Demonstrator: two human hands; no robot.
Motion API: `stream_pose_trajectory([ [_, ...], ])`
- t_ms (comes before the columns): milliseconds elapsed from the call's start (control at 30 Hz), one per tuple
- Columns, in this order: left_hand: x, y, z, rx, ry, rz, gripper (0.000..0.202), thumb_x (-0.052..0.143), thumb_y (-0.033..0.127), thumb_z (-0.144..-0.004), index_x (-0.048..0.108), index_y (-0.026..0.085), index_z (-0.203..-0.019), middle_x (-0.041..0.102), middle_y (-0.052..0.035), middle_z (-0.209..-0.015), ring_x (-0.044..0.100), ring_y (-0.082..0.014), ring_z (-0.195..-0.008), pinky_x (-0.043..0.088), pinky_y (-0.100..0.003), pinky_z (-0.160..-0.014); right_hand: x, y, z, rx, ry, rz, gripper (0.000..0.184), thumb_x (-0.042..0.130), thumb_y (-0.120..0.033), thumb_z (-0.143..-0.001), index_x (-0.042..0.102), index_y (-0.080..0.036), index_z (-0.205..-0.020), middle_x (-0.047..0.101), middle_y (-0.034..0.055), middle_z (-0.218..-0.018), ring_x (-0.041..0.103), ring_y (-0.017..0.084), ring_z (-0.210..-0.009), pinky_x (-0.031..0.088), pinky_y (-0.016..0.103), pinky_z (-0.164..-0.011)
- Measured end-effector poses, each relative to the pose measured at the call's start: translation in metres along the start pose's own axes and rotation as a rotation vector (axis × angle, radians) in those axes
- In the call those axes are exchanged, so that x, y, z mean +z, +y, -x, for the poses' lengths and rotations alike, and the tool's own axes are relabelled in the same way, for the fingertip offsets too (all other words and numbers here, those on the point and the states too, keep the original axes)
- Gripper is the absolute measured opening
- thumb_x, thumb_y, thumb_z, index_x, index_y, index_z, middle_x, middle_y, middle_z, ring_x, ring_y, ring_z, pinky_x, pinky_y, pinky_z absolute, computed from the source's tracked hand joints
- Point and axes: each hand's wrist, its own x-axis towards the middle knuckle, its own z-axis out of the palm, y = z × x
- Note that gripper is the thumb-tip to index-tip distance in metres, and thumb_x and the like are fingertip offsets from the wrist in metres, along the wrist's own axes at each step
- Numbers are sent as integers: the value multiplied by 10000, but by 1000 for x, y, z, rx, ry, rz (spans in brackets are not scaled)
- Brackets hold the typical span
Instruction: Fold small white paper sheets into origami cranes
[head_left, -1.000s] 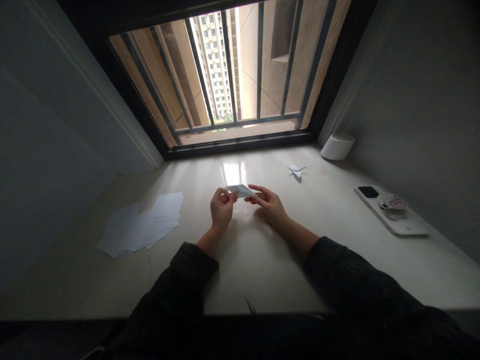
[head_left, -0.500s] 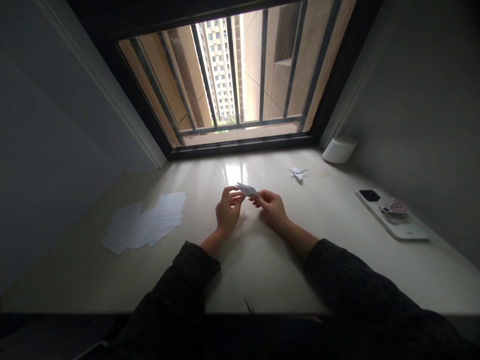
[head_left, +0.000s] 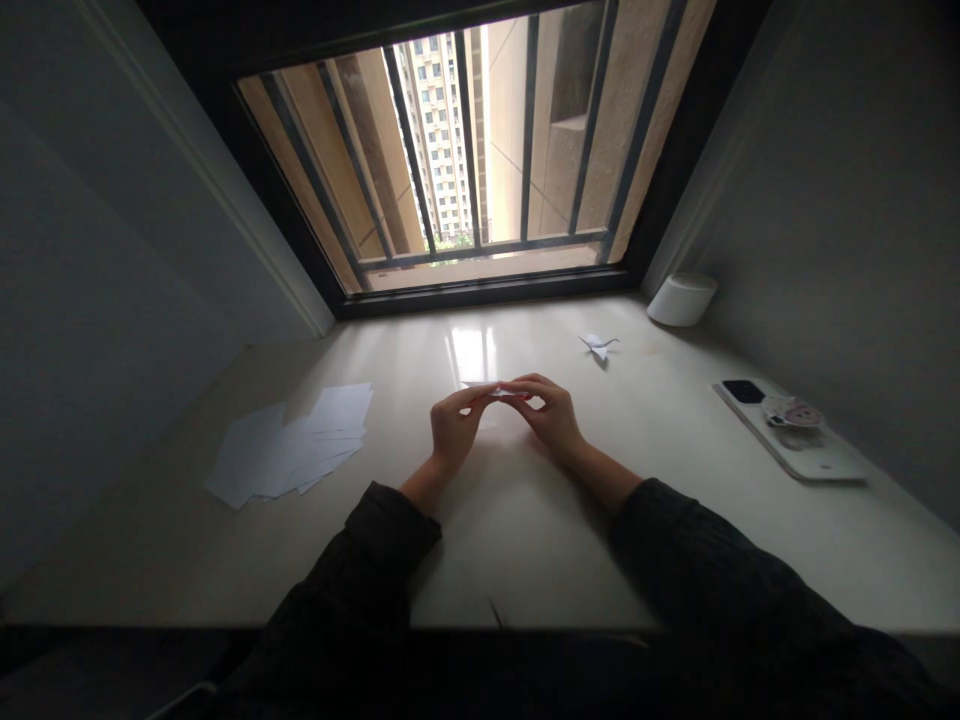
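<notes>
Loose white paper sheets [head_left: 291, 445] lie fanned on the tabletop [head_left: 525, 570], left of the hands and well apart from them. Left hand [head_left: 455, 426] comes in from a dark knit sleeve [head_left: 382, 530], wrist angled up and to the right, with a narrow pinch on the left end of a folded paper strip [head_left: 491, 389]. Right hand [head_left: 551, 416] mirrors it from the other side, with a narrow pinch on the right end; the fingertips of both hands nearly meet. The strip's long axis runs about level, left to right across the view, and a thin point sticks out left past the left fingers [head_left: 469, 396]. Most of the strip is hidden by the fingers, so the fold shape is hard to make out. Farther right are a small paper crane [head_left: 598, 345], a white cylinder [head_left: 682, 300] by the wall, and what looks like a white phone [head_left: 795, 445] with a round sticker [head_left: 793, 412].
</notes>
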Motion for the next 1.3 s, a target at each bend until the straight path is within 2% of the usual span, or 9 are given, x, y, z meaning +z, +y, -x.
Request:
stream_pose_trajectory([
  [133, 0, -7, -1, -33, 37, 56, 184, 707, 304, -751, 745, 257, -925, 737, -43, -961, 690, -230, -908, 552, -376, -822, 2, 2, -2, 108, -43, -138, 358, 735, -398, -709, 712, -279, -1046, 727, 38, -956, 654, 196, -781, 512, 356, -753],
  [400, -3, -18, -5, -43, -39, 150, 223, 734, 298, -723, 746, 237, -938, 730, -69, -990, 686, -240, -934, 542, -413, -883, 1, 6, -3, 193, -47, -265, 226, 781, -374, -651, 763, -263, -847, 752, 34, -879, 687, 246, -861, 519, 391, -839],
  [567, -6, -19, -8, -51, -90, 227, 220, 752, 296, -704, 752, 215, -908, 739, -77, -922, 693, -245, -882, 560, -432, -844, 1, 6, -4, 237, -36, -317, 244, 803, -377, -615, 764, -259, -825, 754, 37, -862, 691, 260, -859, 518, 434, -866],
  [767, -9, -12, -10, -30, -123, 244, 152, 755, 301, -702, 756, 225, -833, 745, -50, -827, 705, -218, -763, 588, -402, -770, -2, -2, -5, 204, -66, -316, 190, 802, -365, -624, 768, -263, -781, 753, 36, -806, 695, 246, -808, 528, 415, -824],
  [1033, -5, -16, -9, -59, -36, 215, 152, 762, 309, -691, 755, 211, -807, 746, -41, -830, 701, -209, -787, 571, -371, -784, 1, 0, -5, 181, -34, -309, 203, 804, -376, -618, 765, -255, -778, 753, 32, -811, 693, 231, -803, 536, 384, -797],
  [1300, -3, -17, -6, -108, -17, 205, 173, 768, 299, -682, 752, 201, -823, 740, -45, -833, 683, -194, -792, 545, -342, -783, 2, 5, -3, 277, 48, -284, 251, 828, -389, -570, 767, -237, -761, 753, 46, -782, 700, 240, -761, 541, 378, -758],
])
